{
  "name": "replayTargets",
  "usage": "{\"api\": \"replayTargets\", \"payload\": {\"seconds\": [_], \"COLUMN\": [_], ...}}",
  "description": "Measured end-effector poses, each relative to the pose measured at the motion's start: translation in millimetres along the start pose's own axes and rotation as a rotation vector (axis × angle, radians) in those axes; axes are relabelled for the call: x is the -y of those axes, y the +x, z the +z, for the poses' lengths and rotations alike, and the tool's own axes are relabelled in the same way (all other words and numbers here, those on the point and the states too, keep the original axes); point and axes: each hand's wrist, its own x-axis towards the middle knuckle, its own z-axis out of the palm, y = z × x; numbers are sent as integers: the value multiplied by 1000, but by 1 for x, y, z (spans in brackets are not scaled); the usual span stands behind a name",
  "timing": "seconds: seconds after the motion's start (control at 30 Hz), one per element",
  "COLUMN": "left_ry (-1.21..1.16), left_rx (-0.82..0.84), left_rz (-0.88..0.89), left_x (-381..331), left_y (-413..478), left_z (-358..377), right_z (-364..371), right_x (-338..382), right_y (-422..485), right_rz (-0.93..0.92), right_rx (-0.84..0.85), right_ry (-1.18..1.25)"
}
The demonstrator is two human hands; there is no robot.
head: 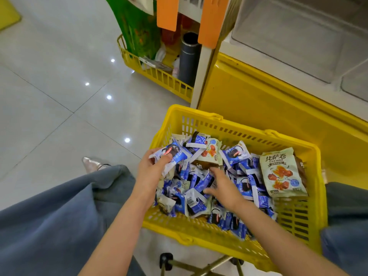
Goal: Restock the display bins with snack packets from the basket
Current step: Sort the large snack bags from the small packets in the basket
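A yellow plastic basket (201, 234) stands on a wheeled stool between my knees, full of several small blue-and-white snack packets (197, 202) and a few pale green packets (282, 174). My left hand (153, 166) grips a bunch of blue-and-white packets (171, 154) at the basket's left rim. Fingers spread, my right hand (223, 186) reaches into the heap, its fingertips touching a pale green packet (209, 154); whether it holds that packet is unclear. Clear display bins (288, 36) sit on top of the yellow cabinet at the upper right.
The yellow cabinet (258, 104) stands right behind the basket. A second yellow basket (159, 76) on the floor at the back holds a green bag and a dark tube. Glossy tiled floor (59, 86) spreads out to the left. The stool's wheels (167, 259) show below.
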Motion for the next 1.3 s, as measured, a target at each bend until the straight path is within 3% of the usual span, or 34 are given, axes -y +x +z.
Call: {"api": "replayTargets", "payload": {"seconds": [0.17,0.33,0.6,0.77,0.9,1.0,1.1,1.17,1.2,1.3], "left_ry": [74,216,562,711,948,892,805,859,888,835], "left_rx": [3,35,331,392,524,321,-105,-283,-293,-135], "left_rz": [-12,35,18,20,217,495,711,672,588,316], "left_x": [3,11,53,73,61,34,6,0,1,14], "left_y": [-1,-2,11,16,9,2,5,13,16,19], "left_z": [1,20,118,148,135,98,44,10,-3,-23], "right_z": [25,-7,-95,-112,-122,-113,-88,-66,-56,-32], "right_x": [-7,-10,-40,-52,-45,-27,0,20,30,56], "right_y": [-8,-26,-26,-22,-19,-19,-11,3,11,41], "right_rz": [47,8,90,81,84,-76,-179,-214,-212,-82], "right_rx": [-47,-97,-361,-596,-649,-663,-501,-385,-343,-250], "right_ry": [-191,-79,-124,-73,-102,-228,-153,-111,-78,106]}}
